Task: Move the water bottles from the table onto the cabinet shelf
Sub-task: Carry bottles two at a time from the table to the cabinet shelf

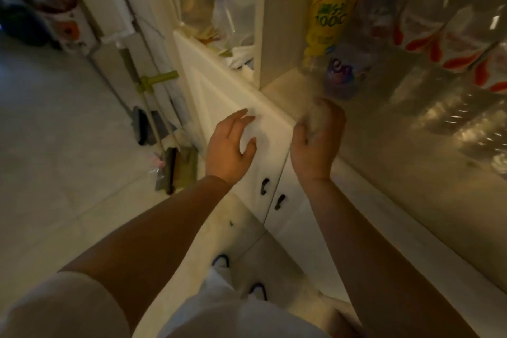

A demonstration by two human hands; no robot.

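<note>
Right hand (318,134) curled round the bottom of a clear plastic water bottle with a purple label (340,77), maybe just touching the pale cabinet shelf (384,129); left hand (229,148) open, empty; yellow-labelled bottle (329,19) already there; table out of view

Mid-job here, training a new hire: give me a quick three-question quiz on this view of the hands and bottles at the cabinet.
1. True or false: the left hand holds a bottle.
2. Which hand grips the clear bottle by its lower end? A left, B right, C both.
3. Fill in: the bottle standing on the shelf just behind the clear one has a ____ label.

Key: 1 false, it is open and holds nothing. 2 B. 3 yellow, on the yellow-labelled bottle.
</note>
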